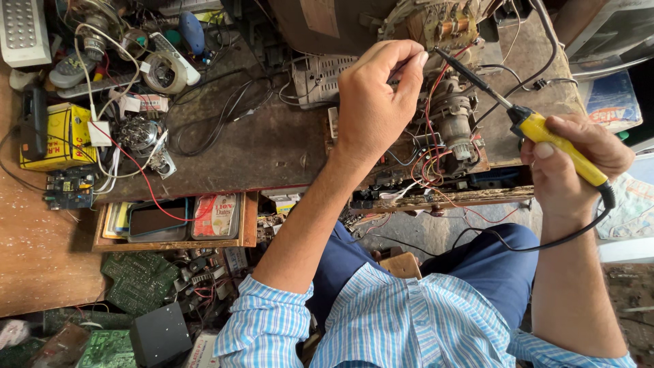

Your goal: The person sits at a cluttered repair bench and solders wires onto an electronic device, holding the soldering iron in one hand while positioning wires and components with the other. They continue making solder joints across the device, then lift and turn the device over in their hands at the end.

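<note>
Under the near edge of the bench (272, 146) a shallow wooden drawer (174, 242) stands pulled out; in it lie a flat dark tray, a reddish packet (216, 215) and some thin booklets stacked at its left end. Just right of it, the person's left hand (373, 102) reaches far over the work, its grip pinched shut between thumb and fingertips on something too small to make out, right against the red wires (430, 116) of an opened electronics chassis (436, 136). The right hand (572, 163) is clenched around the yellow handle of a soldering iron (538, 129), whose dark tip points left and far toward the top of that chassis; its black cord loops down past the wrist across the blue trousers. To the left on the bench sit a yellow box (65, 136) with a black meter on it, a small green circuit board (70, 188), rolls of tape (163, 71), a white remote control (24, 31) and a tangle of black cables crossing the middle. More green boards (139, 276) lie on the floor below the drawer.
</note>
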Tool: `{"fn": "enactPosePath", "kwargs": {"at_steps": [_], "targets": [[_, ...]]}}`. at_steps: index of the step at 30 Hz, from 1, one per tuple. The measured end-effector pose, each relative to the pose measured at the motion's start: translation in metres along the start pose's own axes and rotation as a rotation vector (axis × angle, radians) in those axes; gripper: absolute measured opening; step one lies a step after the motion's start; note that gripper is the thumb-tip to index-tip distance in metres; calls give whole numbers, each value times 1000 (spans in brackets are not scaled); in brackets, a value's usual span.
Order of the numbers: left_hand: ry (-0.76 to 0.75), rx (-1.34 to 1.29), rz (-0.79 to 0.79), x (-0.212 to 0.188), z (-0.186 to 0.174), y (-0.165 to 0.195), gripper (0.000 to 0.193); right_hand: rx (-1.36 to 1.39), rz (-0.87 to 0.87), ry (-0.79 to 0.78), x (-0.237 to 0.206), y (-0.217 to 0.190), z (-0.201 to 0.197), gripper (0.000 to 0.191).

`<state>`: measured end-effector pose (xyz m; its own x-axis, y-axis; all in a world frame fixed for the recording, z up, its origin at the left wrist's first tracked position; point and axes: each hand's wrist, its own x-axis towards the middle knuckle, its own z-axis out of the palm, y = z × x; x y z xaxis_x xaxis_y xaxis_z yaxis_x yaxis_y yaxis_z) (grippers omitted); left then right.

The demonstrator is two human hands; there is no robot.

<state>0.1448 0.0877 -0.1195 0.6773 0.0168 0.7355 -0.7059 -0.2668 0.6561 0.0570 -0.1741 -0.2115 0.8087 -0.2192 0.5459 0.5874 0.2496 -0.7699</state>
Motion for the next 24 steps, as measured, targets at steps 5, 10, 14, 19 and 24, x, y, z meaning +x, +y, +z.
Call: {"fn": "enactPosePath", "kwargs": {"at_steps": [5,10,14,19,24], "targets": [[7,-9,-11,-1,-2,1,5,-99,-56,-28,-4,4,-7,23],[5,5,-5,0,-3,1,5,-431,-204,-130,-4,4,-17,17],[4,-8,-8,-1,-3,0,5,-336,-211,-116,0,2,-15,18],[3,-12,-4,0,-3,1,6,-327,-233,-76,-2,-5,-13,25],[-7,-14,-13,2,-4,1,6,-160,-231,4,-22,2,-31,27]]}}
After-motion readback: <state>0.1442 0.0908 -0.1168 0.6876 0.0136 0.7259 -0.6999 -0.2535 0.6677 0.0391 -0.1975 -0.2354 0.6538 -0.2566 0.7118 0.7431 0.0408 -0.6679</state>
